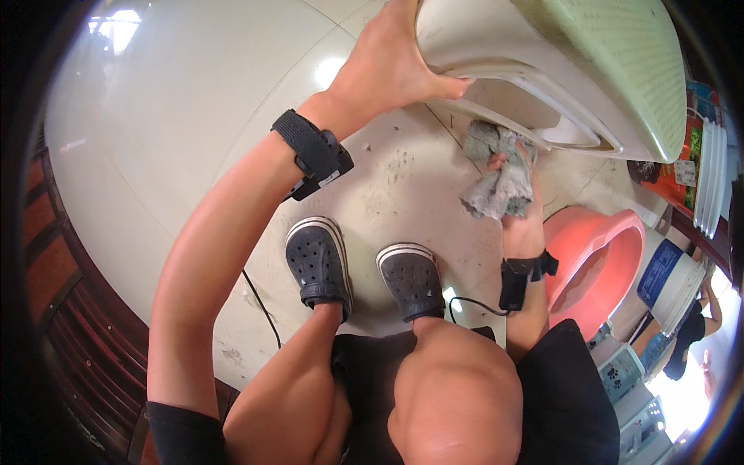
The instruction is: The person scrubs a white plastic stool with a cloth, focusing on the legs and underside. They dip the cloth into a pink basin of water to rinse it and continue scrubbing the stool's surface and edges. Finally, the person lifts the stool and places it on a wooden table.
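My left hand grips the edge of a large white plastic piece, its thumb by an opening. The piece looks like a stool tipped on its side, with a pale green dimpled face turned to the right. My right hand holds a crumpled, damp-looking grey cloth just below the opening's lower edge. Most of the right hand is hidden by the cloth; a fingertip shows through its folds. Whether the cloth touches the plastic, I cannot tell.
A pink plastic basin with cloudy liquid stands by my right forearm. Behind it are a white bucket with a blue label and white stacked items. Dark wooden furniture borders the left. Dirt marks the tiles. Another person is far right.
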### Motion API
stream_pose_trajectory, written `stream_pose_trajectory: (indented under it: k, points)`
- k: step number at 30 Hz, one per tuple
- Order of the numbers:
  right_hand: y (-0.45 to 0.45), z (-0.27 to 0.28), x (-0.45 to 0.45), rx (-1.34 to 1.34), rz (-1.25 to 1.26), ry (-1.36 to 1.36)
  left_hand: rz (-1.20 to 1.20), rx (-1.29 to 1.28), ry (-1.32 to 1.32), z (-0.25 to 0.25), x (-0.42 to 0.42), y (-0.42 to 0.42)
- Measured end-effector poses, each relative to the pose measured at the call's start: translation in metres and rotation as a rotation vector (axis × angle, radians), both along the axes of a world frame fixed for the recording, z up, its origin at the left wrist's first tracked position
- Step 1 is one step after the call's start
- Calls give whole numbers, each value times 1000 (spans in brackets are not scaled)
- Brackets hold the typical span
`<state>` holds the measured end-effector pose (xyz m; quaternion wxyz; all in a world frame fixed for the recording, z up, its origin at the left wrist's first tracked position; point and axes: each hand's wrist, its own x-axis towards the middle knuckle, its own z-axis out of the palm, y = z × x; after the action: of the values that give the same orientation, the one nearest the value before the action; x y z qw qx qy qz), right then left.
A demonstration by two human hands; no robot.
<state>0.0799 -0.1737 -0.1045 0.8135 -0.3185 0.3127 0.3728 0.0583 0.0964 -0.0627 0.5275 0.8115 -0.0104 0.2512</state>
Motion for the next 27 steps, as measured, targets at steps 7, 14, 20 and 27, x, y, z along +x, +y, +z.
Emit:
stream_pose_trajectory:
  k: [7, 14, 20, 27]
  points:
    - [79, 22, -40, 33, 201, -198, -7, -34, 47, -1, -6, 2]
    - [11, -25, -14, 313, -100, 207, -11, -30, -3, 0, -2, -1]
    - [66, -32, -24, 282, 179, 115, -7, -72, 58, 6, -4, -3]
    - [10, -47, -4, 123, -59, 64, -27, -99, 40, 6, -2, -4]
